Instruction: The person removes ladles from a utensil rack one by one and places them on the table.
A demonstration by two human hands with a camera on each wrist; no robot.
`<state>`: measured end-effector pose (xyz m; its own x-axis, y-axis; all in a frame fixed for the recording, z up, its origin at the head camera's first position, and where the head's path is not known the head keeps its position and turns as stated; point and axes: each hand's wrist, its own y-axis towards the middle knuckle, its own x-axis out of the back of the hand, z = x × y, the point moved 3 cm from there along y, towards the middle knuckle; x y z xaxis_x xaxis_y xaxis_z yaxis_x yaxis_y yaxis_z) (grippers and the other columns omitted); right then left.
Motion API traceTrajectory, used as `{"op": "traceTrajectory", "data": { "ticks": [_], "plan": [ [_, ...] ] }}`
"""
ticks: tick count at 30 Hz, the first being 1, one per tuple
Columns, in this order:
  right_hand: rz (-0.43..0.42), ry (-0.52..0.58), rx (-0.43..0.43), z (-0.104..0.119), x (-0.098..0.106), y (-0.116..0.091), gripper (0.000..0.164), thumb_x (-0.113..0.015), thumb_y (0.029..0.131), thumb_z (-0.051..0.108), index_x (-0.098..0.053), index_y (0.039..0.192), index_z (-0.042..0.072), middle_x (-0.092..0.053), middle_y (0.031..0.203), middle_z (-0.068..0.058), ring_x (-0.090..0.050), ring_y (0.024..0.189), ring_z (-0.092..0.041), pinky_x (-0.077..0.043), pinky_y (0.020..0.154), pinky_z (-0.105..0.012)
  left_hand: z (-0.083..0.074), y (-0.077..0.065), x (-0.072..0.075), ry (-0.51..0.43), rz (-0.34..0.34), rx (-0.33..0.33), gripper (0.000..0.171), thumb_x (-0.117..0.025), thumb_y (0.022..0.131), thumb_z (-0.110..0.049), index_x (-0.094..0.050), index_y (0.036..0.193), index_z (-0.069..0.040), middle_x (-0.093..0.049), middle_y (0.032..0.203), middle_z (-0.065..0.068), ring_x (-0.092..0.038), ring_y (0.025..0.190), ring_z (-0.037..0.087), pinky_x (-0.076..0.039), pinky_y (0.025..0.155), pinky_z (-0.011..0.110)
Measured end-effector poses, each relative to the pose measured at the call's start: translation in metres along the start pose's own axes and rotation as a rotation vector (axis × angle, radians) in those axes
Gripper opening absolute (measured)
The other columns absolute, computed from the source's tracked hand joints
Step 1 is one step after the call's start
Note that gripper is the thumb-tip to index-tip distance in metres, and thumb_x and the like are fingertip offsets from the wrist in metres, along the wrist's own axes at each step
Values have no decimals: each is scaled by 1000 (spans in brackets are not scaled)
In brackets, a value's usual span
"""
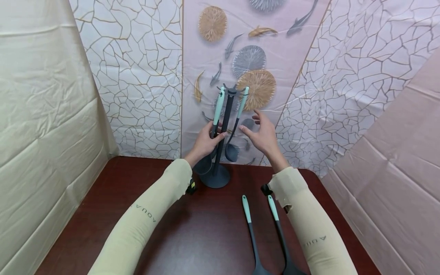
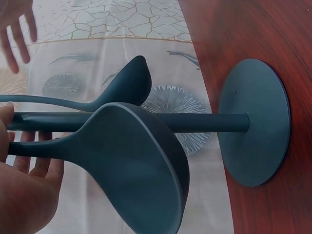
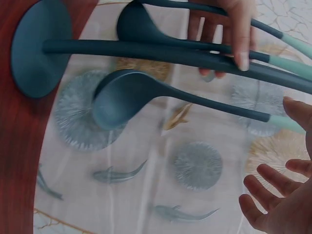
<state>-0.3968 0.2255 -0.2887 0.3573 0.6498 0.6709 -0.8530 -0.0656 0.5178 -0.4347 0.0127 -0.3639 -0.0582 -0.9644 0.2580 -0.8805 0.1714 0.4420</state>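
A dark utensil stand (image 1: 215, 179) rises from a round base near the back of the table. My left hand (image 1: 205, 140) grips its pole, thumb across the front and fingers behind. A large ladle (image 2: 131, 165) with a mint handle (image 1: 219, 107) hangs on the left, its neck running through the same hand. Another dark handle (image 3: 195, 6) passes along there in the right wrist view. On the stand's right hangs a smaller ladle (image 3: 122, 105). My right hand (image 1: 264, 134) is beside that ladle's handle, fingers spread and holding nothing.
Two mint-handled utensils lie on the dark red table: one handle (image 1: 246, 209) in front of the stand, another (image 1: 273, 207) by my right sleeve. Their heads run off the bottom edge. Patterned cloth (image 1: 144, 76) hangs close behind, with plain cloth (image 1: 44, 152) at both sides.
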Motion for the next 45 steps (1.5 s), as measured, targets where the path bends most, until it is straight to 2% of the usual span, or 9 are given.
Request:
{"op": "traceTrajectory", "data": {
  "ticks": [3,10,16,23,28,34,45],
  "plan": [
    [-14,15,12,7,2,8,82,-71,89,50,-35,154,15,-54,140,-14,-53,126,-33,-43,100,-53,0,0,0,7,1,5,37,-69,95,-33,-56,128,-22,-62,111,1,-59,99,17,-51,86,38],
    [-13,126,-49,26,8,22,76,-69,91,47,-37,152,17,-54,139,-12,-54,126,-29,-47,97,-48,1,1,1,8,6,13,37,-68,96,-31,-56,129,-21,-63,113,0,-60,98,17,-51,85,37],
    [-52,185,-49,38,17,32,72,-69,92,44,-39,150,15,-54,137,-12,-55,124,-29,-48,96,-45,2,4,-1,20,15,6,37,-68,95,-35,-57,128,-23,-62,113,-1,-60,97,17,-52,83,38],
    [-76,183,-74,43,23,40,64,-67,95,35,-41,149,13,-54,136,-12,-55,123,-28,-47,98,-41,2,6,-3,23,24,-1,36,-68,95,-36,-57,127,-25,-63,111,-2,-61,96,15,-53,80,37],
    [-81,196,-75,47,23,45,55,-65,97,30,-44,145,14,-57,132,-10,-58,117,-26,-50,94,-39,2,6,-1,20,25,-11,34,-68,95,-34,-57,126,-24,-63,111,-2,-61,96,15,-53,80,36],
    [-75,210,-83,48,18,48,45,-64,98,29,-50,138,15,-61,126,-8,-61,110,-22,-52,88,-37,6,3,0,19,15,-6,34,-68,95,-33,-57,126,-23,-63,110,-2,-61,96,14,-53,81,35],
    [-82,201,-86,49,12,53,41,-64,98,28,-52,135,15,-63,119,-6,-63,107,-21,-52,85,-35,8,3,0,28,-14,-6,33,-69,95,-33,-58,124,-23,-64,105,-1,-61,92,16,-53,80,36]
  ]
}}
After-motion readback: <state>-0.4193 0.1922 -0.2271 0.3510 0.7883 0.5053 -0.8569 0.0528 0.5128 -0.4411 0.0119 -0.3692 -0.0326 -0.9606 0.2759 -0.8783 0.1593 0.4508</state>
